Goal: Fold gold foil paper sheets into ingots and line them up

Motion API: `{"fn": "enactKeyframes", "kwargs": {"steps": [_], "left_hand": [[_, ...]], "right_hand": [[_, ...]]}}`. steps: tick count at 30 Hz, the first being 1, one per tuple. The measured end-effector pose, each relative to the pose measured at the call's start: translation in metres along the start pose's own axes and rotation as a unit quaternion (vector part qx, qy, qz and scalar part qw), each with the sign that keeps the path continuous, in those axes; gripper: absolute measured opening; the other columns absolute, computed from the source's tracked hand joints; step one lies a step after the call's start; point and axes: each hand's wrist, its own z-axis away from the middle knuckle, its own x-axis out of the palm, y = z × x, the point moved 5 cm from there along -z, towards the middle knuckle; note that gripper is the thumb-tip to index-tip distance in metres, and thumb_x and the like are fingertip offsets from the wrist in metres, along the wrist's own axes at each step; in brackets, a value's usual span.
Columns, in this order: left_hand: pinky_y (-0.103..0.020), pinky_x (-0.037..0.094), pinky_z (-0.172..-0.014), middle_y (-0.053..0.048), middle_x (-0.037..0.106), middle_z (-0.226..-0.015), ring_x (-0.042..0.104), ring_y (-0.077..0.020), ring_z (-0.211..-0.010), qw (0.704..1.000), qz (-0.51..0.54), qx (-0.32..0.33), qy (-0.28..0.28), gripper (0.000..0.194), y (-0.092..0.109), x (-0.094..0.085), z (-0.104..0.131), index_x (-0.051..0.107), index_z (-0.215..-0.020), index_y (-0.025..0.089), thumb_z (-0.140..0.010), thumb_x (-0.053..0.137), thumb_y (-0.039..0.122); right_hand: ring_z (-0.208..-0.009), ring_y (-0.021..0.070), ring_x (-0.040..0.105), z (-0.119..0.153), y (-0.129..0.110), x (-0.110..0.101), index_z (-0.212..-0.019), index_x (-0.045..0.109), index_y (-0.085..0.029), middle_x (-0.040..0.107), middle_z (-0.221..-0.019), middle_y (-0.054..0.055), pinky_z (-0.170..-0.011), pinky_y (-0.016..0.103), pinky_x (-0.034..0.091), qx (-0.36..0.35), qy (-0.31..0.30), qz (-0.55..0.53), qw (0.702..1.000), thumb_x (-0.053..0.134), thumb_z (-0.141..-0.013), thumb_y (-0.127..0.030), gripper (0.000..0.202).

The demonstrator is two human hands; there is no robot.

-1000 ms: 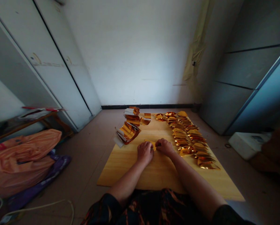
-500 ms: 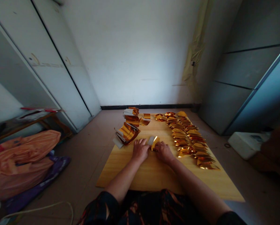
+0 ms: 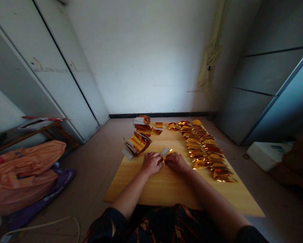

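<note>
Near the middle of the wooden board (image 3: 166, 189), a small gold foil sheet with a pale underside (image 3: 166, 151) lies between my hands. My left hand (image 3: 152, 163) grips its left edge with curled fingers. On the other edge, my right hand (image 3: 177, 162) pinches the foil, its fingers bent over it. The sheet's near part is mostly hidden by the fingers. Several folded gold foil pieces (image 3: 195, 145) lie in rows to the right. A curved stack of gold sheets (image 3: 138, 142) rests at the left, with another stack (image 3: 142, 125) behind it.
Two loose gold sheets (image 3: 156, 130) lie at the board's back. Orange plastic bags (image 3: 27, 172) sit on the floor at left, near a pale cable (image 3: 52, 222). A white box (image 3: 264, 155) stands at right, by a grey cabinet (image 3: 257, 91).
My left hand has shifted slightly down. The foil between my hands has turned, showing more pale underside and less gold. Both hands still hold it.
</note>
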Motion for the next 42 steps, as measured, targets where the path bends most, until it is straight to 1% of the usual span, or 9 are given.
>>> {"fn": "enactKeyframes", "kwargs": {"steps": [4,8,12,16,23,29,32,37,42], "left_hand": [[-0.037,0.035,-0.089,-0.002,0.063,-0.112,0.052,-0.0198,-0.104,1.0,0.006,-0.004,-0.012,0.022,-0.004,0.003,-0.001,0.066,-0.101,0.029,-0.082,0.056,0.034],[-0.037,0.033,-0.089,-0.002,0.064,-0.112,0.052,-0.0192,-0.104,1.0,0.003,0.0,-0.005,0.022,-0.005,0.006,-0.001,0.066,-0.103,0.03,-0.085,0.053,0.035],[-0.037,0.032,-0.087,-0.002,0.065,-0.11,0.053,-0.0186,-0.102,1.0,-0.002,0.005,0.004,0.022,-0.004,0.005,-0.001,0.067,-0.101,0.03,-0.088,0.05,0.035],[-0.037,0.031,-0.087,-0.002,0.066,-0.108,0.054,-0.0187,-0.101,1.0,-0.011,0.002,0.004,0.022,-0.003,0.005,-0.002,0.067,-0.1,0.03,-0.089,0.049,0.035],[-0.037,0.031,-0.087,-0.002,0.067,-0.107,0.055,-0.0183,-0.099,1.0,-0.01,0.004,0.009,0.021,0.0,0.002,-0.001,0.067,-0.098,0.03,-0.089,0.049,0.034],[-0.039,0.029,-0.093,0.001,0.063,-0.116,0.052,-0.0185,-0.107,0.999,0.01,0.031,0.001,0.021,0.001,-0.001,0.005,0.065,-0.098,0.031,-0.083,0.052,0.025],[-0.042,0.027,-0.097,0.001,0.06,-0.122,0.05,-0.0197,-0.112,0.999,0.018,0.036,-0.01,0.025,-0.001,-0.001,0.007,0.064,-0.101,0.033,-0.081,0.053,0.023],[-0.043,0.027,-0.098,0.001,0.059,-0.124,0.049,-0.0197,-0.115,0.999,0.027,0.039,-0.024,0.026,-0.004,-0.002,0.008,0.064,-0.102,0.033,-0.081,0.053,0.022],[-0.043,0.029,-0.096,0.0,0.058,-0.127,0.048,-0.0198,-0.117,0.998,0.044,0.017,-0.044,0.026,-0.009,0.003,0.007,0.066,-0.101,0.032,-0.083,0.05,0.022]], "right_hand": [[-0.089,0.0153,0.057,-0.005,0.005,0.0,-0.088,0.072,-0.024,0.068,-0.096,0.002,-0.083,0.026,0.041,-0.021,-0.008,-0.021,1.0,0.058,-0.08,-0.021,0.017],[-0.09,0.0154,0.058,-0.005,0.005,-0.002,-0.088,0.072,-0.023,0.068,-0.095,0.002,-0.086,0.026,0.041,-0.03,-0.016,-0.034,0.999,0.058,-0.079,-0.02,0.016],[-0.094,0.0164,0.059,-0.003,0.004,-0.003,-0.089,0.071,-0.023,0.068,-0.1,0.003,-0.09,0.029,0.04,-0.048,-0.007,-0.04,0.998,0.059,-0.077,-0.017,0.018],[-0.099,0.018,0.058,-0.002,0.003,-0.006,-0.093,0.071,-0.023,0.067,-0.106,0.005,-0.091,0.032,0.04,-0.042,0.006,-0.032,0.999,0.059,-0.077,-0.018,0.021],[-0.093,0.0164,0.058,-0.001,-0.005,-0.01,-0.09,0.072,-0.022,0.068,-0.1,0.005,-0.088,0.029,0.04,-0.058,0.016,-0.014,0.998,0.056,-0.081,-0.019,0.018],[-0.092,0.0157,0.057,-0.004,0.003,-0.001,-0.088,0.072,-0.022,0.067,-0.098,0.005,-0.088,0.028,0.038,-0.047,0.014,-0.008,0.999,0.052,-0.087,-0.025,0.019],[-0.089,0.0156,0.056,-0.007,0.007,0.002,-0.085,0.071,-0.021,0.068,-0.094,0.005,-0.085,0.027,0.038,-0.017,0.006,-0.009,1.0,0.053,-0.086,-0.026,0.019],[-0.08,0.015,0.055,-0.014,0.009,0.001,-0.081,0.069,-0.018,0.066,-0.083,0.004,-0.073,0.023,0.039,0.098,0.01,0.011,0.995,0.055,-0.081,-0.025,0.015],[-0.077,0.0147,0.055,-0.019,0.003,-0.003,-0.08,0.067,-0.015,0.065,-0.087,0.007,-0.068,0.023,0.038,0.16,0.001,0.059,0.985,0.057,-0.078,-0.023,0.013]]}}
